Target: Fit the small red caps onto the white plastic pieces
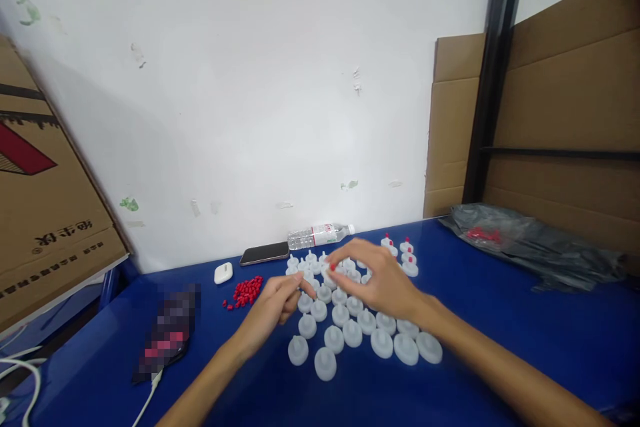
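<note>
Many translucent white nozzle caps (353, 333), each a round base with a spout, stand on the blue table. Above the group is my right hand (373, 273), its thumb and fingertips closed around a white nozzle cap (327, 276) with a small red tip cap (333, 267) on top. My left hand (283, 297) is just left of it, fingers curled and thumb against the index finger; anything between them is hidden. Left of that hand lies a heap of small red tip caps (247, 290). Several red-tipped nozzle caps (409, 260) stand at the back right.
Along the wall are a plastic water bottle (320, 235) and a phone (265, 253). A white earphone case (223, 273) and a blurred dark object (170, 330) with a white cable lie left. A grey plastic bag (530, 247) with red pieces lies right, near cardboard (570, 93).
</note>
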{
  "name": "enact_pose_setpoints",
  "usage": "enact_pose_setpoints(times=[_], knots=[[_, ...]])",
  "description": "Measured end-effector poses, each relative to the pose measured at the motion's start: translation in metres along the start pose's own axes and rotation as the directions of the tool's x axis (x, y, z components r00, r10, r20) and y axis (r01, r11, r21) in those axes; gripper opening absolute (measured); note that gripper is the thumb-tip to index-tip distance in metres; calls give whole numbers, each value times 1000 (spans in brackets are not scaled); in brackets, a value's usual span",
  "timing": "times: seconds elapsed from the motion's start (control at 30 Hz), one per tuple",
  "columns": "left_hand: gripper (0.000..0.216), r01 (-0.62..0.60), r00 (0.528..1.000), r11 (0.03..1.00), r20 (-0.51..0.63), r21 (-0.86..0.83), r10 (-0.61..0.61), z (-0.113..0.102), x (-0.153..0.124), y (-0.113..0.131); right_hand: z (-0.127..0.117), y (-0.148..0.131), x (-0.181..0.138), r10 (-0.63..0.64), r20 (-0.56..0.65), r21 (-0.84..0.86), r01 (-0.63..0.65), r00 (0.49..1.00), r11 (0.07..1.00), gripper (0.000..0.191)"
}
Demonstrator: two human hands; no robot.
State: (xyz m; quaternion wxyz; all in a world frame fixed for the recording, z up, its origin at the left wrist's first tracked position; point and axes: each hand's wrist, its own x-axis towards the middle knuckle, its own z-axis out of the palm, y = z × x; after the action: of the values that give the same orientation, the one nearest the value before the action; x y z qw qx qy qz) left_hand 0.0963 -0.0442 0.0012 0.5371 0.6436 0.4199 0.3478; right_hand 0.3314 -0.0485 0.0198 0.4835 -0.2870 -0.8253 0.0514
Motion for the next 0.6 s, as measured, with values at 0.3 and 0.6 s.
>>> enact_pose_setpoints(times=[0.3,0.6], knots=[[30,407,889,896,-148,-178,-434,-65,13,-16,-74,63,5,534,244,-433,-403,809,807,27],[37,425,877,875,-134,-234,-462,-63,15,-23,-77,85,-11,616,587,-339,-531,525,777,24]])
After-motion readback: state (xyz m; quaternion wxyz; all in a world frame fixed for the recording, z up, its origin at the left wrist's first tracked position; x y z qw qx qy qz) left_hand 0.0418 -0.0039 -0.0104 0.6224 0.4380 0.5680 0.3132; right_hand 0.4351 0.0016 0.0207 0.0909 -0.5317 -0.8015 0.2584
